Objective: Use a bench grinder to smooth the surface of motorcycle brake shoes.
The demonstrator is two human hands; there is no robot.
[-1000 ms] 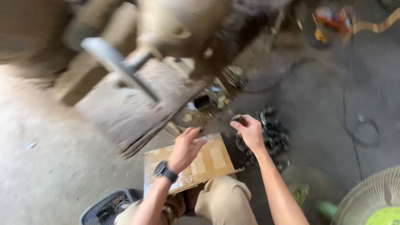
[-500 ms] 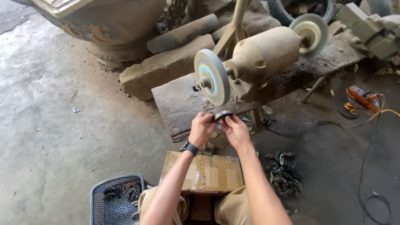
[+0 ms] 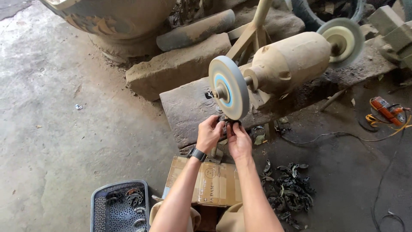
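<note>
Now pressing a small dark curved metal piece (image 3: 228,124) up against the lower rim of the round grey grinding wheel (image 3: 228,87), having brought it over from the dark heap of similar metal parts (image 3: 288,185) right of the wheel. Pinching that piece from both sides, left hand (image 3: 209,134) and right hand (image 3: 238,140), each grip pressed together on it, just above the brown cardboard box (image 3: 205,185). Holding steadier than half a second ago, suggesting grinding underway.
</note>
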